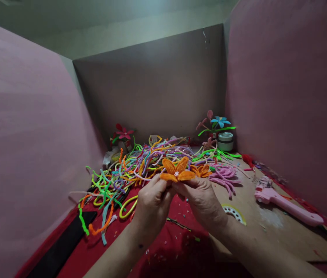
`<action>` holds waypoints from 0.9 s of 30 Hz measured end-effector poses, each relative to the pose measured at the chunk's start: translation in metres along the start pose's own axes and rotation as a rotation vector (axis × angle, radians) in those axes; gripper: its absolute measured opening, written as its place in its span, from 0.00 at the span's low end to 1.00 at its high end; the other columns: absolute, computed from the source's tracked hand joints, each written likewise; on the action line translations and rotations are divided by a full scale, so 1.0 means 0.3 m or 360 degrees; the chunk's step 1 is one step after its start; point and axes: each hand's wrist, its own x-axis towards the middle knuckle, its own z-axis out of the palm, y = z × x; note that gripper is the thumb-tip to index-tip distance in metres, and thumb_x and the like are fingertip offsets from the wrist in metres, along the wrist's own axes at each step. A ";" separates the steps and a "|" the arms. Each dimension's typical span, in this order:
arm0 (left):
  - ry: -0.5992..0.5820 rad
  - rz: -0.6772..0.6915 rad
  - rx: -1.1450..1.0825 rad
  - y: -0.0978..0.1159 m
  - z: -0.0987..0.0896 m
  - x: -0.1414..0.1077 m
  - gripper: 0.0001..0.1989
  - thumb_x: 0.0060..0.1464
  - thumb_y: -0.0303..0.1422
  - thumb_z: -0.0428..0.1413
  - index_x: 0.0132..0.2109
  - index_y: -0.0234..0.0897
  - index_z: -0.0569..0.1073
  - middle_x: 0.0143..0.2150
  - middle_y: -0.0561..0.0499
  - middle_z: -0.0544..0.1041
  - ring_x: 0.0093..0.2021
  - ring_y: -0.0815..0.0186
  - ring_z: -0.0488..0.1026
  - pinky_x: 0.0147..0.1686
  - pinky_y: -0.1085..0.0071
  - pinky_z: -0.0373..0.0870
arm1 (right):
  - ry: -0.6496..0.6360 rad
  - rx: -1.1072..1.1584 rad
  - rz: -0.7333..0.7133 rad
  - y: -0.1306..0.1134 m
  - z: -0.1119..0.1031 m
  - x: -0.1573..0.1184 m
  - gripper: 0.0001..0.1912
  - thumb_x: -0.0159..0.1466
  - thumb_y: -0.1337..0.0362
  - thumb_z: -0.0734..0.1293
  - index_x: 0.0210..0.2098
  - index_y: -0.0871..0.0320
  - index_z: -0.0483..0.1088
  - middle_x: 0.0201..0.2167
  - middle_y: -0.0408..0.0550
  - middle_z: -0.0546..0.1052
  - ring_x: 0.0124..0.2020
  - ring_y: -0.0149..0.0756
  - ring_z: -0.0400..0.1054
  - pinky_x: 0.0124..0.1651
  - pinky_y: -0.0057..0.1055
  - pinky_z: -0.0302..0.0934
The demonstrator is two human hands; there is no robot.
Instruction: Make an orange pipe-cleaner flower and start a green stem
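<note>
Between my two hands is an orange pipe-cleaner flower (177, 170) with a pale pink centre, its petals spread and facing up. My left hand (152, 202) is closed, its thumb and fingers pinching just under the petals on the left. From the right, my right hand (202, 199) pinches the base of the same flower, fingertips nearly meeting those of the left. The underside of the flower and any stem are hidden by my fingers. Just behind my right hand lies another orange pipe-cleaner flower (201, 170).
Many coloured pipe cleaners (140, 162) are heaped behind my hands. Pink pipe cleaners (224, 175) and a pink glue gun (288, 204) lie on the brown board (239, 239). Finished flowers (220, 122) stand by a pale jar (225, 142). Pink panels (291, 96) wall the sides.
</note>
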 end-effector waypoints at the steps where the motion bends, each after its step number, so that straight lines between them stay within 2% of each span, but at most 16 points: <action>1: -0.0048 -0.0060 -0.0026 0.001 -0.003 0.001 0.04 0.46 0.28 0.58 0.29 0.40 0.78 0.30 0.49 0.74 0.31 0.65 0.68 0.34 0.72 0.64 | -0.0011 0.0005 0.0024 -0.002 -0.002 0.002 0.04 0.53 0.61 0.70 0.25 0.54 0.76 0.23 0.41 0.66 0.24 0.28 0.54 0.28 0.28 0.50; 3: -0.0150 -0.0244 -0.0117 -0.001 -0.014 0.003 0.05 0.47 0.29 0.57 0.32 0.39 0.78 0.28 0.49 0.72 0.30 0.66 0.67 0.32 0.73 0.63 | -0.0037 0.0039 0.0091 -0.008 -0.008 0.008 0.05 0.53 0.60 0.70 0.26 0.54 0.77 0.21 0.40 0.66 0.22 0.26 0.51 0.25 0.27 0.47; 6: -0.0278 -0.0570 -0.0373 -0.020 -0.030 0.006 0.07 0.49 0.32 0.57 0.36 0.39 0.78 0.24 0.52 0.67 0.23 0.72 0.60 0.23 0.75 0.56 | -0.0086 0.0079 0.0157 -0.017 -0.017 0.016 0.06 0.53 0.60 0.70 0.24 0.55 0.76 0.16 0.38 0.63 0.20 0.25 0.48 0.23 0.27 0.43; 9: -0.0394 -0.0798 -0.0676 -0.047 -0.039 0.008 0.10 0.48 0.34 0.58 0.39 0.38 0.77 0.21 0.55 0.64 0.20 0.75 0.52 0.20 0.77 0.49 | -0.0168 0.0104 0.0155 -0.024 -0.025 0.022 0.06 0.53 0.61 0.71 0.21 0.55 0.76 0.15 0.38 0.65 0.19 0.24 0.50 0.24 0.26 0.46; 11: -0.0420 -0.0829 -0.0809 -0.058 -0.040 0.010 0.09 0.47 0.34 0.59 0.37 0.37 0.77 0.21 0.55 0.64 0.20 0.75 0.51 0.20 0.76 0.49 | -0.0247 0.0153 0.0148 -0.028 -0.028 0.025 0.04 0.52 0.62 0.71 0.24 0.54 0.77 0.18 0.40 0.70 0.21 0.25 0.55 0.27 0.27 0.52; 13: -0.0415 -0.0788 -0.0869 -0.062 -0.042 0.013 0.08 0.44 0.34 0.60 0.33 0.36 0.78 0.23 0.53 0.68 0.21 0.74 0.55 0.22 0.76 0.52 | -0.0347 0.0216 0.0142 -0.030 -0.032 0.028 0.04 0.52 0.62 0.71 0.28 0.53 0.78 0.22 0.42 0.74 0.24 0.28 0.61 0.33 0.30 0.58; 18: -0.0519 -0.0820 -0.0951 -0.060 -0.050 0.013 0.07 0.40 0.33 0.62 0.28 0.34 0.78 0.25 0.50 0.72 0.25 0.71 0.63 0.27 0.74 0.59 | -0.0487 0.0275 0.0220 -0.020 -0.047 0.033 0.06 0.49 0.61 0.73 0.28 0.54 0.78 0.23 0.43 0.75 0.28 0.31 0.66 0.39 0.33 0.61; 23: -0.0745 -0.0844 -0.1101 -0.051 -0.050 0.000 0.06 0.44 0.32 0.60 0.30 0.33 0.78 0.26 0.51 0.73 0.27 0.71 0.65 0.33 0.73 0.61 | -0.0646 0.0227 0.0361 -0.009 -0.067 0.034 0.09 0.46 0.60 0.74 0.26 0.58 0.78 0.20 0.42 0.72 0.24 0.28 0.62 0.33 0.29 0.58; 27: -0.0689 -0.0788 -0.1161 -0.046 -0.042 -0.014 0.04 0.44 0.29 0.60 0.29 0.33 0.78 0.24 0.51 0.73 0.27 0.70 0.65 0.34 0.72 0.62 | -0.0680 0.0198 0.0414 -0.003 -0.076 0.033 0.08 0.46 0.61 0.74 0.20 0.60 0.75 0.15 0.38 0.65 0.19 0.24 0.53 0.24 0.25 0.50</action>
